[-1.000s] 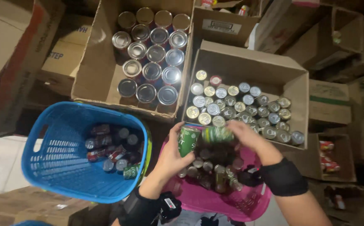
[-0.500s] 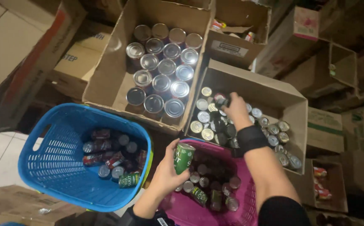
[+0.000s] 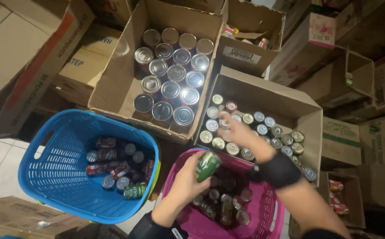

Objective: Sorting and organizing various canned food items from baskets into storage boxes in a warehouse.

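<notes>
Left hand [image 3: 185,181] curled in a grip, right hand [image 3: 239,132] stretched forward, fingers blurred

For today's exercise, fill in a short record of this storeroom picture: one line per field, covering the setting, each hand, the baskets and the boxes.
setting: storeroom floor crowded with cardboard boxes, seen from above
left hand: grips a green can over the pink basket
right hand: reaches into the box of small cans, fingers blurred among the can tops
pink basket: holds loose cans
blue basket: cans lie at its right end, mostly red, one green
box of large cans: silver-topped cans standing upright in rows
</notes>
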